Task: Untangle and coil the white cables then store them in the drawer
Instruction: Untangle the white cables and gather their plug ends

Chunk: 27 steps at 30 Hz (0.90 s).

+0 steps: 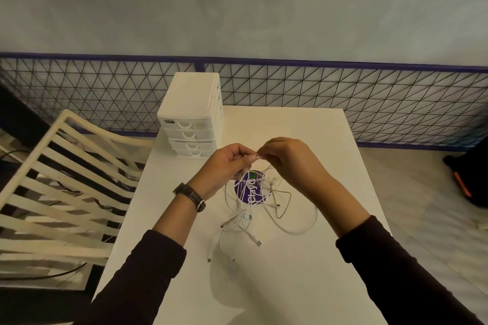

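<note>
The white cables point(241, 219) are seen as one loose tangle in the middle of the worktop point(290, 285), partly raised off it. Several strands are drawn up from the heap to the two grips, while the remaining loops and the plug ends are left spread on the surface below. One wide loop is laid out to the right of the heap, and a few plug ends are pointed toward the near edge.

A bundle of strands is grasped by the left grip point(224, 166), with its fingers curled round them. A single strand is pinched between thumb and fingertips of the right grip point(287, 158), just beside the left one. Both grips are held above the worktop, nearly touching at the fingertips.

A round purple sticker point(257, 192) is seen on the worktop under the raised strands and is crossed by some of them. A dark wristwatch point(194, 198) is worn on the left wrist, and dark sleeves point(148, 272) are pushed up both forearms.

A white drawer unit point(194, 103) with four drawers, all pushed in, is stood at the far left corner of the worktop, well apart from the cables. A cream slatted chair point(52, 245) is placed left of the worktop. A blue-framed wire mesh fence point(343, 92) is run behind it, in front of a grey wall point(237, 8). A dark object with an orange stripe point(472, 179) is seen on the floor at the right edge
</note>
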Each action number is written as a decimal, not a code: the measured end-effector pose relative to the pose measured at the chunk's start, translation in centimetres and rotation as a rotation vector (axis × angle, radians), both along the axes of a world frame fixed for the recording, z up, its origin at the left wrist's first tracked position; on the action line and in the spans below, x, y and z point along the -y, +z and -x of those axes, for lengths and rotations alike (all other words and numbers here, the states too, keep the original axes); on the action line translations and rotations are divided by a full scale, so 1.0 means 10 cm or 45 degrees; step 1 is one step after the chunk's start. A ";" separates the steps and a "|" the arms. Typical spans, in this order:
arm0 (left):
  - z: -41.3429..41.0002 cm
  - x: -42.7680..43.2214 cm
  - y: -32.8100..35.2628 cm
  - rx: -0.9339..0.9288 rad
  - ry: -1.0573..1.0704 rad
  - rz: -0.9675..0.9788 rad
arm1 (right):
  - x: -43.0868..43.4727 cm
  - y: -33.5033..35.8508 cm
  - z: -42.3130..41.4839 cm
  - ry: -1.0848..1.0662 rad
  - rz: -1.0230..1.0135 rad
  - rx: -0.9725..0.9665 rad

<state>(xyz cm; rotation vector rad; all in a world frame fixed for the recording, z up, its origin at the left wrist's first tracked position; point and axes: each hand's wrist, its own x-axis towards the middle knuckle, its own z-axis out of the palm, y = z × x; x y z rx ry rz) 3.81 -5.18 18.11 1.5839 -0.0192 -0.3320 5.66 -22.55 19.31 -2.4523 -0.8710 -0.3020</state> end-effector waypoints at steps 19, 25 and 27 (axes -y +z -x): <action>0.14 -0.47 -0.10 0.205 0.097 -0.394 | 0.58 -0.27 0.34 -0.400 0.381 -0.707; 0.17 0.07 0.15 0.395 0.017 -0.202 | 0.00 -0.16 0.40 -0.131 -0.453 -0.883; 0.14 0.16 0.17 0.340 0.107 0.048 | -0.02 -0.02 0.31 -0.155 -0.724 -0.943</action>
